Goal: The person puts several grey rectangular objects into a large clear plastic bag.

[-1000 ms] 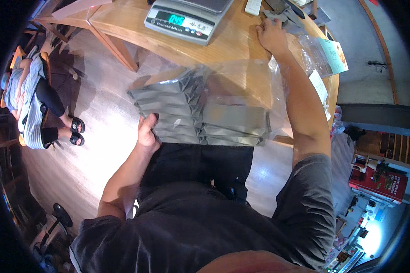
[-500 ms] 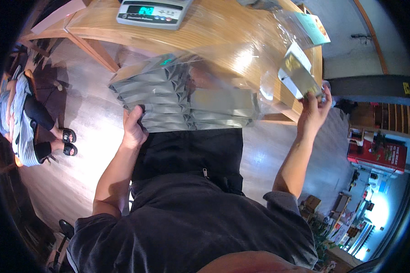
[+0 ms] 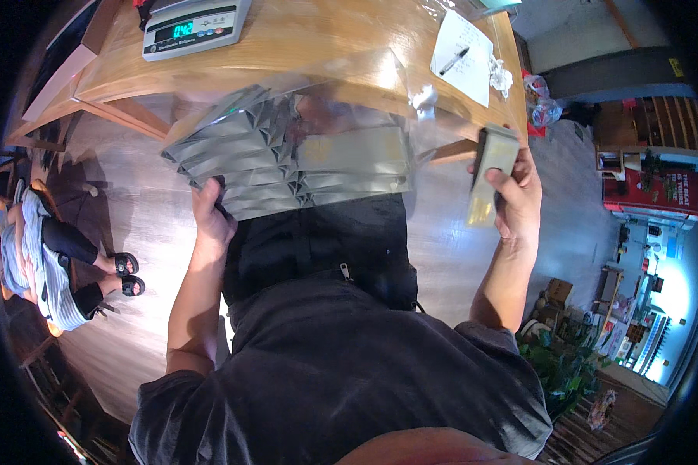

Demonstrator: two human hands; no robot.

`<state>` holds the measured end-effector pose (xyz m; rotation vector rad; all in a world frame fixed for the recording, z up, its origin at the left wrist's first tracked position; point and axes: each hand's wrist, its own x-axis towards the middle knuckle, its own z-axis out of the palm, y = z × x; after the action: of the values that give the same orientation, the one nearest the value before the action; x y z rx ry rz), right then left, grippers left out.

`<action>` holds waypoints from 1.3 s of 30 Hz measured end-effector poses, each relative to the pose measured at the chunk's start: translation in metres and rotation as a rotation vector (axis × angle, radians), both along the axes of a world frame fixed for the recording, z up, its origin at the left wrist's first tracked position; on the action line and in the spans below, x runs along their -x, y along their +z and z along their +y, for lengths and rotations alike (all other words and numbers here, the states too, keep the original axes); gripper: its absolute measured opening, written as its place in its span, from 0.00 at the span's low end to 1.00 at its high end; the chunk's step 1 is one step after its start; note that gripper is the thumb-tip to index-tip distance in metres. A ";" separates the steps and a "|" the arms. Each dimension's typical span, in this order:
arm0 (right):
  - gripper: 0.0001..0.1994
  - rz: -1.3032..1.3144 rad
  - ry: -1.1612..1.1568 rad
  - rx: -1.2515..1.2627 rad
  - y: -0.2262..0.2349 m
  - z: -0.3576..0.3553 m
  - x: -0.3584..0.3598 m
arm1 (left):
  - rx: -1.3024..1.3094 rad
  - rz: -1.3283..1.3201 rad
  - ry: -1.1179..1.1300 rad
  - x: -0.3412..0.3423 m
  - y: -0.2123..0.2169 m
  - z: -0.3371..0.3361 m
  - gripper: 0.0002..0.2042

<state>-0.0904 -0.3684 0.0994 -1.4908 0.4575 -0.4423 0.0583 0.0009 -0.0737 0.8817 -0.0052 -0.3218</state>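
My left hand [image 3: 213, 213] is closed on the near left edge of a clear plastic bag [image 3: 364, 81]. Inside lie rows of folded silver-grey packets [image 3: 252, 167], stacked side by side, with a flatter group of packets [image 3: 353, 155] on the right. The bag hangs in front of the table's near edge, above my lap. Right of it, my right hand [image 3: 516, 190] grips one slim silver-gold packet [image 3: 492, 167], tilted upright, thumb across its face. This packet is apart from the bag. Some fingers are hidden behind it.
On the wooden table [image 3: 318, 39] stand a digital scale [image 3: 194, 31] at the left and a written sheet [image 3: 461, 58] with a black pen [image 3: 454, 62] at the right. Crumpled clear plastic [image 3: 500, 77] lies beside the sheet. A seated person [image 3: 46, 256] is at the far left.
My right hand has drawn the packet back from the table's right side toward me and turned it more upright. The sheet and pen now show. My left hand still holds the bag.
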 end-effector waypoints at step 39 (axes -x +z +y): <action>0.13 0.124 0.715 0.601 0.005 0.037 -0.017 | 0.027 0.002 -0.209 -0.001 0.000 0.003 0.36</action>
<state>-0.0731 -0.3314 0.1043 -2.1394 -0.1547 0.1024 0.0592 0.0043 -0.0739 0.8559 -0.1007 -0.5169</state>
